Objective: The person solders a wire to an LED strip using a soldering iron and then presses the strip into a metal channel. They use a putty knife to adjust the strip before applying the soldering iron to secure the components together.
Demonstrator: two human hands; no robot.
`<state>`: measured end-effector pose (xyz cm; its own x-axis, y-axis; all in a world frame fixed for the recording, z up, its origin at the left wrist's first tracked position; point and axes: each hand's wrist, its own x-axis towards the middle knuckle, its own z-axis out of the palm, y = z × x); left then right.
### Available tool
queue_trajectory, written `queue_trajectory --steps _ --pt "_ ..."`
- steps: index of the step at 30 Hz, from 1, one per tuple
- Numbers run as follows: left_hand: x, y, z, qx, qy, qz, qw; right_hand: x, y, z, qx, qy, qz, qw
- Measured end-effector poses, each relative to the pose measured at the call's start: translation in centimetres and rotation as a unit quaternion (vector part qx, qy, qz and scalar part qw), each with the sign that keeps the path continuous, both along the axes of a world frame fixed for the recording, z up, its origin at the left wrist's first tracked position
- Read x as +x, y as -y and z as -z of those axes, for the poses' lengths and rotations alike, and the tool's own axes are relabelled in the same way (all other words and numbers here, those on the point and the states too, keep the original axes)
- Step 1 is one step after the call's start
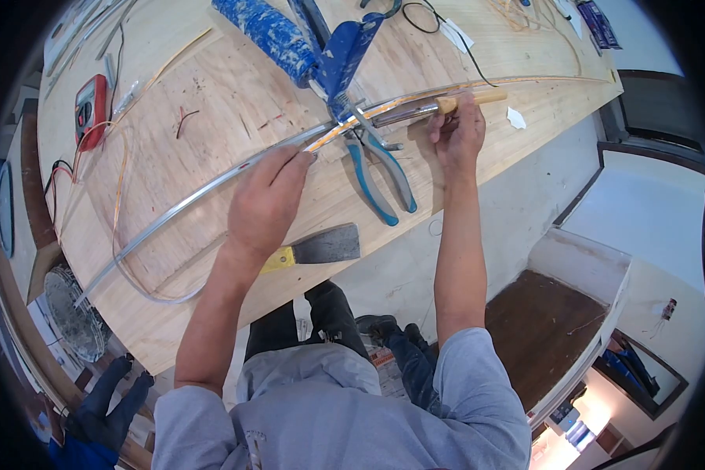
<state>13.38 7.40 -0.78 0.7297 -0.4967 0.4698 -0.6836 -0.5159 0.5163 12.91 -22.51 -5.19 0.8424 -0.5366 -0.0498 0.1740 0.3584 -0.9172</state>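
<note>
1. Biggest thing here, the wooden tabletop, and both hands are working over it.
2. Look at that long silver channel! It runs past both hands, stretching from well left of the left hand to far beyond the right.
3. Now the orange-and-white strip: the left hand has it, thumb and fingers closed in a pinch, and from there it crosses the head of the pliers and runs on past the right hand.
4. Straight ahead of the left hand, on the far side of the channel, a bulky blue tool, spattered with white.
5. Between the two hands, the pliers, blue-and-grey handles spread and pointing back toward the person. Whether their head grips the strip, I can't tell!
6. Over to the right hand, fingers curled around the wooden handle of a soldering iron, its metal barrel aimed leftward at the pliers; contact at the tip, too hard to make out.
7. Just on the near side of the left hand, a putty knife, yellow handle, broad blade pointing right.
8. Well off to the left hand's far left, a red multimeter.
9. And smallest, just right of the right hand, a white scrap.
</note>
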Motion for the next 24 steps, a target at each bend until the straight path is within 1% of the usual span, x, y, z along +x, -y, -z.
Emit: queue_trajectory --steps 3,9,12,18,24 --pt "0.1 -0.1 0.1 -0.005 -0.004 -0.006 1.0 0.1 0.0 0.3 -0.023 0.018 -0.014 0.999" --pt "0.4 -0.4 0.0 -0.015 -0.007 -0.014 1.0 -0.1 -0.2 0.0 -0.042 -0.007 -0.033 0.999" --pt "0.1 -0.8 -0.1 -0.031 -0.047 -0.029 0.998 0.0 -0.4 -0.1 -0.042 -0.002 -0.029 0.999" --pt "0.5 -0.6 0.7 -0.041 -0.012 0.006 0.999 -0.2 0.1 0.0 0.002 0.019 -0.036 0.999" --pt "0.8 0.2 0.1 -0.032 -0.029 0.009 0.999 -0.2 0.5 0.5 -0.003 0.027 -0.038 0.999"
